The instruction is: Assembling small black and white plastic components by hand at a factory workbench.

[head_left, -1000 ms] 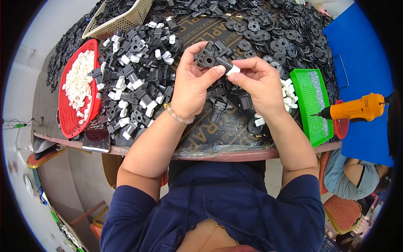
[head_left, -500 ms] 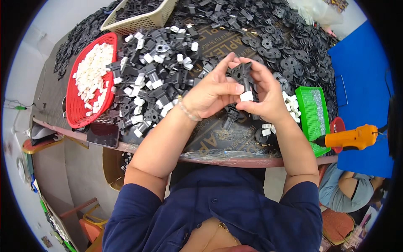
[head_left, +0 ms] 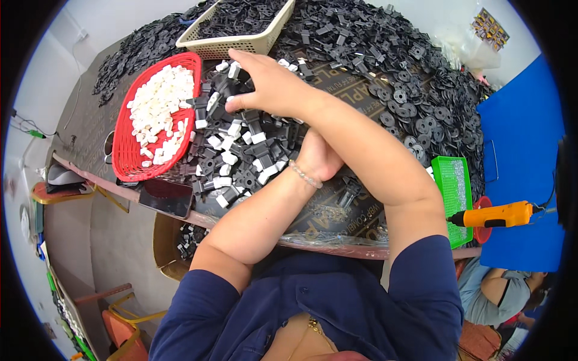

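My right arm crosses over my left. My right hand is over the pile of black plastic parts with white end pieces, its thumb and fingers spread apart. A black part with a white piece lies between and just beyond those fingertips; I see no grip on it. My left hand, with a beaded bracelet at the wrist, is beneath my right forearm, near the pile's right side. Its fingers are mostly hidden. A loose black part lies on the table to its right.
A red basket of small white pieces stands left; a cream basket of black parts stands behind. Black discs heap at right, beside a green tray and an orange electric screwdriver. A phone lies at the front edge.
My right hand has moved left across my left arm to the pile, its fingers now spread. The black part with the white end is no longer between both hands. My left hand has lowered slightly.
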A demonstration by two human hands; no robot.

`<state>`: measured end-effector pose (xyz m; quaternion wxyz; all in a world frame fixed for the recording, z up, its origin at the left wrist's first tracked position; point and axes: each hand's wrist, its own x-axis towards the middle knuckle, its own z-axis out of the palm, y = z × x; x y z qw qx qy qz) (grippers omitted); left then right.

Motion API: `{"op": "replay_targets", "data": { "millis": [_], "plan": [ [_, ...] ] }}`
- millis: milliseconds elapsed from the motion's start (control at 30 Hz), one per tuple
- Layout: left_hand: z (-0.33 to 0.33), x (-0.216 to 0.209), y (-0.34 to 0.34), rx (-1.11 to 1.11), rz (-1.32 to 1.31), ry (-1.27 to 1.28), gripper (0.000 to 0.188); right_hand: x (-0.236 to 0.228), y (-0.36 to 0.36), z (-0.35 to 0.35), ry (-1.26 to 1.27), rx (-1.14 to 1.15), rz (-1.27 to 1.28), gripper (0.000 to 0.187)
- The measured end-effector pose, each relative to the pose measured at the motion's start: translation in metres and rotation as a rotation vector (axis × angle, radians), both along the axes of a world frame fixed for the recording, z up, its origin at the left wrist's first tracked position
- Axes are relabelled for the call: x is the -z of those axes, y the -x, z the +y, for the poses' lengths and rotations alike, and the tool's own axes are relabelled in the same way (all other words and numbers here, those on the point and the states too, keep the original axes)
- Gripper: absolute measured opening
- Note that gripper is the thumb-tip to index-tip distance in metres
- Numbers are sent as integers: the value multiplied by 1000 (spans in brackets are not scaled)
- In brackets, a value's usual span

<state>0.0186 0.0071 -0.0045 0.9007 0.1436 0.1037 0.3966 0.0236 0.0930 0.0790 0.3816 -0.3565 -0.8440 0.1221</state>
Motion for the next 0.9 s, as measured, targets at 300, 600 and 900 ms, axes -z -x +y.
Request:
{"op": "replay_targets", "data": {
  "millis": [300,600,900],
  "plan": [
    [-1,0,1,-21,39,144,35,-41,-94,88,265,348,142,54],
    [-16,-6,-10,23,-20,89,36,-28,-11,250,-149,250,-209,95],
    [-16,28,6,210,-660,38,45,11,70,285,736,345,-883,122]
  ]
}}
